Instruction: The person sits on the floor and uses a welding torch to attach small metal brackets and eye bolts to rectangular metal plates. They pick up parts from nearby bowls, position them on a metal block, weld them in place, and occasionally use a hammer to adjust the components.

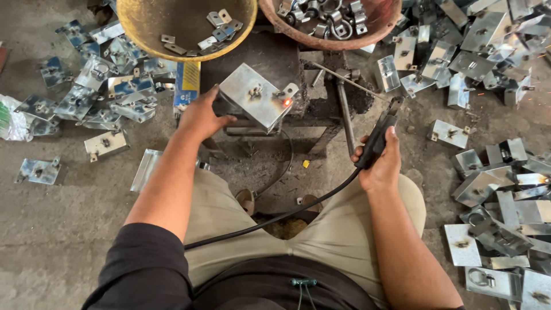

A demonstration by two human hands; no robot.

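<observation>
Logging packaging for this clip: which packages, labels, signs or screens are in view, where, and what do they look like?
Flat box: on the floor under the yellow bowl, beside the left hand; rectangular, blue and yellow.
Plastic bag: far left edge; crumpled, white with green.
No signs or screens.

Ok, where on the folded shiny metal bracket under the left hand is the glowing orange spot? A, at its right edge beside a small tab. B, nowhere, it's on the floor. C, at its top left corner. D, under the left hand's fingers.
A: the glowing orange spot sits at the right edge of the folded shiny metal bracket, beside a small tab, away from the left hand.
</observation>
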